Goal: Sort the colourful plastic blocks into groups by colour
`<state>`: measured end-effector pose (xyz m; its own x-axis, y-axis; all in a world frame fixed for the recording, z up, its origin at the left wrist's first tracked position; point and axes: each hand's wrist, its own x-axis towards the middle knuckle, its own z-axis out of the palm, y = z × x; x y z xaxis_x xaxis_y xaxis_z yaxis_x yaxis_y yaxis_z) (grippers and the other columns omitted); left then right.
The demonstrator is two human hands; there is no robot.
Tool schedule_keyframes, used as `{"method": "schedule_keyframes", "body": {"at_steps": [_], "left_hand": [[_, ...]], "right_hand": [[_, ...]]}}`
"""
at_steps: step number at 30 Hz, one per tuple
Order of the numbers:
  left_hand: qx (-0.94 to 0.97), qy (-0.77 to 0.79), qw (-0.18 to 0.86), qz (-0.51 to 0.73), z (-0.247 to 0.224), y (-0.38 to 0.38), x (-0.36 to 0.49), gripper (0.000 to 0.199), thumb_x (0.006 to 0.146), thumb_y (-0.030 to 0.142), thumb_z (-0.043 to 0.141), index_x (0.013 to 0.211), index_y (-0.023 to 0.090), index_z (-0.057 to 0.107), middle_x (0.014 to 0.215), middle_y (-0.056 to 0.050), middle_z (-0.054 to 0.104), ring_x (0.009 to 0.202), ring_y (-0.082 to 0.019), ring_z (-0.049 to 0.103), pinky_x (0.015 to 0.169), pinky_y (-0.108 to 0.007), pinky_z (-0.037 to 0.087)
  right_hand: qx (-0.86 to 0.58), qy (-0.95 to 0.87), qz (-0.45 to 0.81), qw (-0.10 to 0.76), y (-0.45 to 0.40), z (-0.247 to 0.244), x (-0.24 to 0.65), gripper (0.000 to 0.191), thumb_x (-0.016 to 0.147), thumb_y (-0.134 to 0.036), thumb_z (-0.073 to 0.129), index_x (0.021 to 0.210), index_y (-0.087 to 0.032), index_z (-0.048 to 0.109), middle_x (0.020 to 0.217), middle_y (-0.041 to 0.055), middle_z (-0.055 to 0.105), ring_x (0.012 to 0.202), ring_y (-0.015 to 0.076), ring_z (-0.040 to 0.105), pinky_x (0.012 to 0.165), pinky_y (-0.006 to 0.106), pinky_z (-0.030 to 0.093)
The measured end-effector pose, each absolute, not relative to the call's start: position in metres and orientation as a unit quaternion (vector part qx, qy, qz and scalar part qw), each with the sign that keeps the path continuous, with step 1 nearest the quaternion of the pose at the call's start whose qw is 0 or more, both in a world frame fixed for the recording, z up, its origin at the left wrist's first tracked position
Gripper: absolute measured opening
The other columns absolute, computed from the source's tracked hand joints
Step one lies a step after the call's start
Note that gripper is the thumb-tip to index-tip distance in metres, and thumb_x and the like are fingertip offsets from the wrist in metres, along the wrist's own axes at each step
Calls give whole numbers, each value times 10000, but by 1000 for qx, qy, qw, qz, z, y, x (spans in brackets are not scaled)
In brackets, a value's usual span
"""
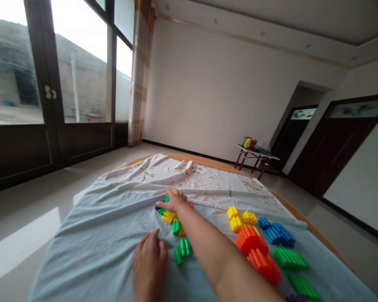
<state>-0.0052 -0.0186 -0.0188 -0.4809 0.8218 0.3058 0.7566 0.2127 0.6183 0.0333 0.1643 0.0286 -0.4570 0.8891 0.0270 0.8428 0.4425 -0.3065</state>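
Note:
My right hand (175, 202) reaches forward over a mixed pile of plastic building blocks, its thumb stretched out to the left and its fingers apart. Yellow blocks (169, 217), a green block (176, 227) and a purple block (159, 204) show around it; what lies beneath the palm is hidden. Closer to me, my left hand (149, 256) rests flat on the pale blue cloth (94, 239), fingers loosely extended and holding nothing. Small green blocks (185, 247) lie just right of it.
At right, blocks are grouped by colour: yellow blocks (235, 220), orange-red blocks (252, 241), blue blocks (279, 234) and green blocks (291, 259). My right forearm crosses between them and the mixed pile. A small table (258, 155) with bags stands by the far wall.

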Motion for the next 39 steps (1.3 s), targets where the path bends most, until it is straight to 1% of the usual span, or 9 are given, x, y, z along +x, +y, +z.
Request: {"method": "schedule_keyframes", "body": {"at_steps": [3,5,8,12,18,22,30,34,39], "left_hand": [[509,790,41,340,-15,-20,-2,389,842,190,381,1160,104,588,1162,-111,627,1136,-234,505,1006,-362,362],[507,796,47,328,-12,-22,-1,373,850,173,388,1158,110,589,1165,-100,626,1138,-224,502,1002,-355,359],[502,802,54,318,-10,-24,-1,364,854,171,401,1163,120,587,1175,-94,621,1139,-218,500,997,-345,356],[500,806,50,313,-9,-23,-1,356,854,184,404,1154,134,589,1163,-92,626,1135,-216,506,988,-335,358],[505,801,37,320,-11,-21,-1,350,845,224,401,1126,154,598,1143,-89,633,1111,-229,522,970,-352,366],[511,794,27,329,-11,-22,-1,345,839,236,388,1088,148,609,1103,-93,647,1081,-235,536,958,-354,373],[505,781,12,367,-12,-20,-2,343,830,250,370,1056,153,609,1039,-99,663,1034,-247,559,938,-375,392],[490,754,-1,436,-16,-15,-7,380,839,278,321,1058,134,596,1022,-119,658,1010,-253,564,925,-389,414],[482,728,-4,488,-11,-18,-6,435,841,317,295,1081,106,591,1026,-149,651,982,-282,573,903,-446,425]], "right_hand": [[-515,-846,126,59,176,26,18,845,675,-746,511,1365,-273,390,1469,119,287,1343,348,228,1034,524,221],[-516,-846,131,38,182,26,12,872,680,-773,468,1380,-262,373,1488,118,257,1356,352,197,1046,529,197],[-516,-846,132,15,185,29,12,873,666,-807,434,1324,-233,459,1444,132,342,1324,354,272,1036,514,228],[-503,-856,117,18,177,33,26,809,643,-802,467,1239,-259,539,1335,114,477,1242,349,394,991,495,304],[-492,-862,101,65,152,27,48,804,651,-761,504,1260,-235,498,1291,127,504,1190,349,441,946,502,345],[-465,-878,67,94,134,22,59,733,686,-765,455,1201,-254,555,1241,107,532,1145,339,465,947,509,335],[-456,-883,49,99,121,31,82,611,784,-721,376,1075,-257,648,1120,107,593,1104,301,473,925,469,350],[-479,-866,74,123,127,28,70,593,793,-697,386,1158,-282,600,1224,96,550,1158,296,445,933,462,356],[-451,-883,109,72,121,24,46,627,741,-668,480,1254,-309,507,1316,81,489,1214,316,411,978,514,311]]}}
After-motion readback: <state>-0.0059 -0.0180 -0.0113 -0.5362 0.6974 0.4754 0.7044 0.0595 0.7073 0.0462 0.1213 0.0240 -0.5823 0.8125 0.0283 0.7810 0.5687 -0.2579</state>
